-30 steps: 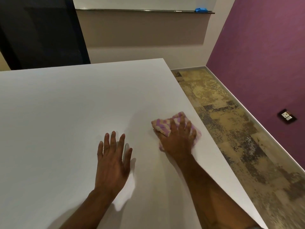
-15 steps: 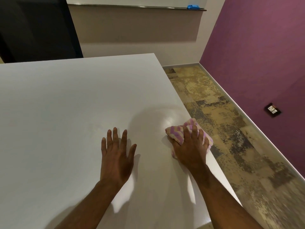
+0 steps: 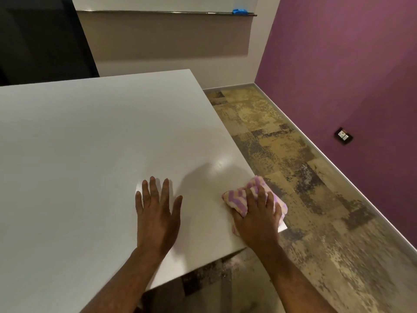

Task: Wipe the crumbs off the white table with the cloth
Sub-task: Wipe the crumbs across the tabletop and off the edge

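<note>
- Your right hand [image 3: 257, 219] lies palm down on the cloth [image 3: 239, 196]. Its fingers reach forward over the top of the bunched fabric and press it onto the desk [image 3: 90, 154]. They look nearly straight rather than wrapped round it, and your thumb cannot be made out.
- Your left hand [image 3: 158, 213] lies flat on the bare desk, just left of the right one and apart from the cloth. Its palm is down, the fingers and thumb are spread, and it holds nothing.
- The cloth is pink and purple in stripes and is crumpled into a loose wad. It sits at the desk's near right corner, and its right side hangs past the desk's right edge, over the floor [image 3: 293, 154].
- Both your forearms come in from the bottom of the view, the right one crossing the desk's near edge.
- The desk top is white with a soft sheen just beyond the cloth.
- To the right of the desk the floor is mottled in tan and grey.
- A purple wall [image 3: 349, 64] runs along the floor's far side, with a dark socket plate [image 3: 343, 136] set low in it.
- A small blue object [image 3: 308, 11] rests on a ledge on the pale wall beyond the desk.
</note>
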The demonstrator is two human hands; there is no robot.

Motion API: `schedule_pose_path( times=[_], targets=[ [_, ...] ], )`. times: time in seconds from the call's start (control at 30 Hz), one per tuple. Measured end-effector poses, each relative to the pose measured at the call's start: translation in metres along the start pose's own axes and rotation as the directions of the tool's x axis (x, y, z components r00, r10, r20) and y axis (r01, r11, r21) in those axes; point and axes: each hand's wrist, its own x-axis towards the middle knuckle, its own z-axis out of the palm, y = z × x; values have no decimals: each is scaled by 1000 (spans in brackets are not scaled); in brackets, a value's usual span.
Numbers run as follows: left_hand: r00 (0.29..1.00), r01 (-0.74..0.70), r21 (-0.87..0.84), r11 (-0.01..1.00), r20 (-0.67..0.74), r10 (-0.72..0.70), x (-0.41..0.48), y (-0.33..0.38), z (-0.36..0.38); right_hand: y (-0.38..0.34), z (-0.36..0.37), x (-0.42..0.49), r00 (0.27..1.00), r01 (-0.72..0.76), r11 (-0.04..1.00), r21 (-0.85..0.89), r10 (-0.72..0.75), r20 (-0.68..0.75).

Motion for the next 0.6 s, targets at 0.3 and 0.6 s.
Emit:
schedule_pose_path(
  times=[0.3, 0.6],
  targets=[
    [991, 131, -9, 991, 7, -131, -66, -9, -20, -7, -1, -68, 995, 95, 995, 40, -96, 35],
    [966, 250, -109, 962, -38, -256, -145, -30, -41, -60, 4, -157, 950, 285, 934, 216, -305, 63]
  ],
)
